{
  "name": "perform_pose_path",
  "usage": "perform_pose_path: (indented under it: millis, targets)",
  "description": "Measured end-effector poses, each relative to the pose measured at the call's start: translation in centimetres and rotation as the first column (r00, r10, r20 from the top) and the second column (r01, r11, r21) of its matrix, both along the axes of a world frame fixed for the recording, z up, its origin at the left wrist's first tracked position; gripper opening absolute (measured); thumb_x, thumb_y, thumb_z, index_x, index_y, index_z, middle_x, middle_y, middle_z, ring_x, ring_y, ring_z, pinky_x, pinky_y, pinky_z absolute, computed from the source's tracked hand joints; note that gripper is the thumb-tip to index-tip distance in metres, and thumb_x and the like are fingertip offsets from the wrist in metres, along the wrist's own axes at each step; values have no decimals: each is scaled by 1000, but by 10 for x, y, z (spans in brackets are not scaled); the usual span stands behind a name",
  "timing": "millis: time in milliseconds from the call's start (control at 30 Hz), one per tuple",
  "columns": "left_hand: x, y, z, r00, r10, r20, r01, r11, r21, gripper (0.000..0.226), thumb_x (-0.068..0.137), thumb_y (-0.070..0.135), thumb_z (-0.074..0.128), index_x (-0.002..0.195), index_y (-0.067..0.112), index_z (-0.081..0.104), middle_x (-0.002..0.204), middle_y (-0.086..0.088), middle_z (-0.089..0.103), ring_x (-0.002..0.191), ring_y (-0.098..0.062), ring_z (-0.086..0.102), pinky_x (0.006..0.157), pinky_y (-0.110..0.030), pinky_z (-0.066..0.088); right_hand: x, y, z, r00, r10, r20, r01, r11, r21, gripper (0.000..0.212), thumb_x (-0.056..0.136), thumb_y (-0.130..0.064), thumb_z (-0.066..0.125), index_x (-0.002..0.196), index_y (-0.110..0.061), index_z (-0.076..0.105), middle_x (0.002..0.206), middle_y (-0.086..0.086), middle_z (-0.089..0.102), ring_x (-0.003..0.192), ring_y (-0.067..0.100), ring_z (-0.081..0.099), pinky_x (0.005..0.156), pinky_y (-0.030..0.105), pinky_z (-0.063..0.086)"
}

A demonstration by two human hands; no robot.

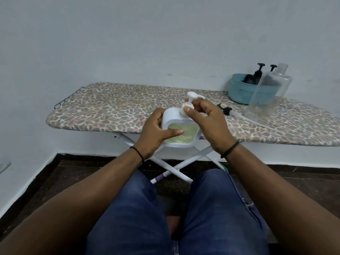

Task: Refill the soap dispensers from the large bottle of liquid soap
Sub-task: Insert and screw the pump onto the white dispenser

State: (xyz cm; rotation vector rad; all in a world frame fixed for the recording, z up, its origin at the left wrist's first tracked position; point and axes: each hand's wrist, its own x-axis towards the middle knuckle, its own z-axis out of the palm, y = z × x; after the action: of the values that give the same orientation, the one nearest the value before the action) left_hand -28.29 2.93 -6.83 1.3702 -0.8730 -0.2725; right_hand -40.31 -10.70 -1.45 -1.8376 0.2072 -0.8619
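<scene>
Soap dispenser point(181, 128) first: it is a white, boxy bottle with a pale green label panel facing me, and I hold it in front of me above the near edge of the ironing board point(114, 109), over my knees. Its long axis runs from its base, down toward my lap, up to its pump, and it leans a little away from me, so the white pump head point(193, 95) sits at the top with its nozzle pointing to my right.

My left hand point(156, 131) grips the dispenser's left side, fingers curled behind it and the thumb pressed flat across the green panel. My right hand point(209, 124) pinches the collar of the pump at the neck between thumb and curled fingers, and it hides the dispenser's right shoulder.

Further back on the board, to my right, a clear, nearly empty large bottle point(266, 94) stands upright with its cap on. Just behind it, touching or nearly so, sits a teal basket point(241, 91) holding dark bottles with black pumps point(258, 70) sticking up. Between my right hand and the clear bottle a loose black pump with a long clear tube point(239, 115) lies flat on the leopard-print cover, its tube running toward the right. The board stands against a pale wall, and its crossed white legs show below my hands.
</scene>
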Motion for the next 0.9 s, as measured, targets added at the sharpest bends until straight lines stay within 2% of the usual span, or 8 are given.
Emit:
perform_pose_path:
  millis: [67, 200, 267, 333, 500, 600, 733, 900]
  targets:
    - [14, -13, 10, 1000, 14, 10, -14, 1000, -26, 64, 64, 32, 90, 117, 14, 59, 119, -16, 67, 108, -31, 68, 84, -44, 61, 16, -13, 13, 1000, 13, 11, -13, 1000, -14, 17, 90, -18, 71, 98, -3, 68, 88, 5, 60, 83, 12, 54, 79, 35, 48]
    - [41, -36, 18, 1000, 14, 12, -14, 999, -44, 59, 70, 23, 90, 117, 10, 56, 121, -19, 64, 107, -31, 67, 82, -38, 60, 41, -34, 22, 1000, 15, 8, -14, 999, -42, 21, 90, -15, 71, 92, 5, 67, 86, 11, 62, 80, 11, 54, 75, 30, 46]
    - [52, -45, 14, 1000, -1, -4, 1, 1000, -31, 55, 75, 12, 88, 118, 8, 54, 122, -22, 62, 108, -34, 67, 82, -38, 60, 51, -42, 19, 1000, 7, -4, -7, 1000, -27, 22, 89, -14, 72, 94, 7, 68, 93, 18, 67, 83, 12, 57, 77, 32, 49]
    - [60, -52, 10, 999, -18, -28, 18, 1000, -20, 53, 77, 9, 85, 120, 9, 52, 122, -21, 63, 106, -30, 68, 81, -36, 59, 60, -47, 14, 1000, -14, -14, 14, 1000, -16, 22, 88, -15, 73, 99, 3, 71, 103, 14, 71, 89, 13, 62, 84, 35, 52]
    - [74, -53, 8, 995, -88, -51, 90, 995, 43, 61, 79, 12, 83, 129, 6, 49, 115, -1, 70, 107, -25, 70, 82, -40, 61, 70, -56, 13, 999, -12, -33, 11, 999, -34, 20, 87, -18, 75, 101, -5, 73, 106, 3, 73, 93, 9, 66, 87, 32, 54]
    - [79, -48, 7, 992, -123, -24, 125, 989, 80, 58, 85, 14, 79, 134, 10, 48, 114, 8, 72, 108, -20, 71, 82, -32, 60, 71, -56, 12, 999, 21, -50, -23, 999, -34, 17, 90, -18, 71, 106, -11, 72, 111, -1, 72, 100, 9, 67, 90, 31, 54]
    - [81, -41, 0, 990, -125, -63, 128, 991, 38, 53, 91, 17, 73, 139, 18, 51, 124, 6, 71, 116, -18, 68, 88, -29, 57, 71, -59, 7, 995, 67, -71, -66, 998, 20, 33, 95, -12, 63, 128, -9, 65, 127, 2, 67, 116, 13, 63, 101, 34, 50]
    - [83, -42, -2, 990, -123, -73, 126, 991, 33, 62, 85, 32, 76, 141, 20, 52, 129, 1, 69, 120, -21, 66, 94, -39, 58, 69, -63, 1, 993, 109, -53, -104, 990, 93, 34, 99, -13, 57, 133, -11, 62, 135, -1, 62, 125, 10, 57, 106, 36, 46]
